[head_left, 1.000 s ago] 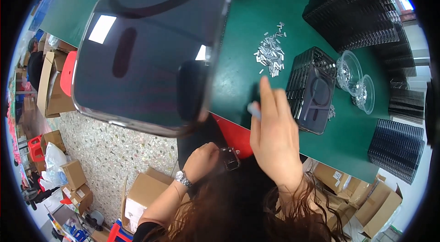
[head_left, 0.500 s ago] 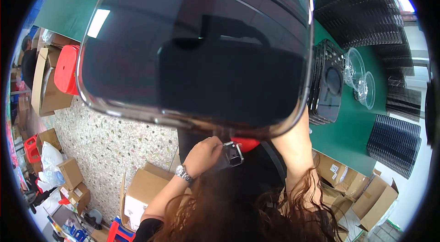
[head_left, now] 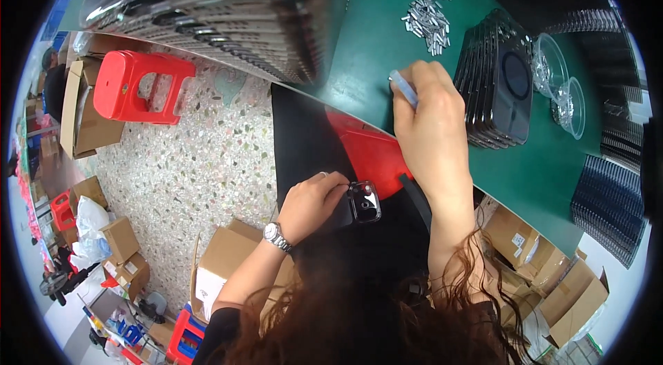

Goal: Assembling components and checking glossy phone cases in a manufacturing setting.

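My left hand [head_left: 309, 205], a watch on its wrist, pinches the edge of a clear phone case [head_left: 365, 202] with a dark-rimmed camera cutout, low over my lap. Part of the case is dim against my black clothing. Over the green table's near edge, my right hand [head_left: 435, 123] closes round a slim translucent bluish pen-like tool [head_left: 405, 89] with a small metal tip. Beyond that hand lies a loose pile of small silvery metal pieces [head_left: 429, 18]. Just right of it stands a row of dark-backed phone cases [head_left: 494, 82], each with a ring on its back.
A tall, blurred stack of phone cases [head_left: 228, 26] rises close at the upper left. Two clear plastic cups [head_left: 568, 109] with silvery bits and more dark stacks [head_left: 608, 206] line the right. A red stool [head_left: 131, 87] and cardboard boxes [head_left: 228, 254] stand on the speckled floor.
The view has shifted, and the big stack of cases now sits farther left. My right hand with the tool and the metal pile, hidden before, now show. My left hand still holds the case.
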### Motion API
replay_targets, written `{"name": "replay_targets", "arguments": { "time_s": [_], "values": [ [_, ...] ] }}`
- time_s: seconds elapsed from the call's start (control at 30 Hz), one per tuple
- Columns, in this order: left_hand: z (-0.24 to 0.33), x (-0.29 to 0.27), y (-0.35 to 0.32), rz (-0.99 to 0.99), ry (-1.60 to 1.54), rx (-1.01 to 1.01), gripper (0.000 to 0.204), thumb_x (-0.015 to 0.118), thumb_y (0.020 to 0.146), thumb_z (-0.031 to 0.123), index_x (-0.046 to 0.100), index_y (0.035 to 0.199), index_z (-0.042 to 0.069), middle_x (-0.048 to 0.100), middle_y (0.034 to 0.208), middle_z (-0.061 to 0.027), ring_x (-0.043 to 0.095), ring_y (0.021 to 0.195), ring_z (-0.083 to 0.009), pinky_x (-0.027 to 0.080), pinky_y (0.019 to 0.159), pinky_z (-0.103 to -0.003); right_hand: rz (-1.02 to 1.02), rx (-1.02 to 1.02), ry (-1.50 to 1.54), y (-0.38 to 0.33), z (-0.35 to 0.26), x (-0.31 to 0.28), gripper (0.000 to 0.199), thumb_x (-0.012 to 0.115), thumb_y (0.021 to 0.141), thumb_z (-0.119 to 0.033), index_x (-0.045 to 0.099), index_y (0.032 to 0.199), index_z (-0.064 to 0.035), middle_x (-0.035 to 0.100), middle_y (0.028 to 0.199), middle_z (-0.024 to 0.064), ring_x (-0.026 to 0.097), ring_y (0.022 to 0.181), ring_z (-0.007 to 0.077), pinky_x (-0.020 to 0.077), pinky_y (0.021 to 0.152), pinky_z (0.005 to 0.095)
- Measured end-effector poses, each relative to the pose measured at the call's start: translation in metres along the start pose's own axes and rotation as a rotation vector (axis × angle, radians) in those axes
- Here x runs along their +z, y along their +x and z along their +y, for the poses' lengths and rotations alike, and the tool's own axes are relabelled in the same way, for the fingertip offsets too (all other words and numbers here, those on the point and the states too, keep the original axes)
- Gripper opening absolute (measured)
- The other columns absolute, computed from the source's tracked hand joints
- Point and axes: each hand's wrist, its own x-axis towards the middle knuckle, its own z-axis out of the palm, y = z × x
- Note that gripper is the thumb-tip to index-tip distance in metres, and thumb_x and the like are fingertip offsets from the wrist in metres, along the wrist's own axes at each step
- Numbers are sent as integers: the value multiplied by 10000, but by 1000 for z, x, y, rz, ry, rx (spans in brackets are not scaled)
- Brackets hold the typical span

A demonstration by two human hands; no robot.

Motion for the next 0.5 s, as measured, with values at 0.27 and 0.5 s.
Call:
{"name": "replay_targets", "arguments": {
  "time_s": [0.27,0.5],
  "values": [
    [32,-27,16,-35,-86,-131,176,622,926,126,671,1034,-3,725,962,-252,690,936,-452,553,809,-474,-186,-179,270,-40,5,-19,92,665,872,-12,641,954,19,617,880,154,637,788,312,508,716,359],
    [45,-19,29,-76,-105,-8,138,647,921,82,665,1022,-11,704,832,-155,594,573,-186,449,533,-320,-347,-203,223,-99,80,6,207,710,802,-22,617,987,-18,619,1053,125,647,916,388,531,743,467]
  ]
}}
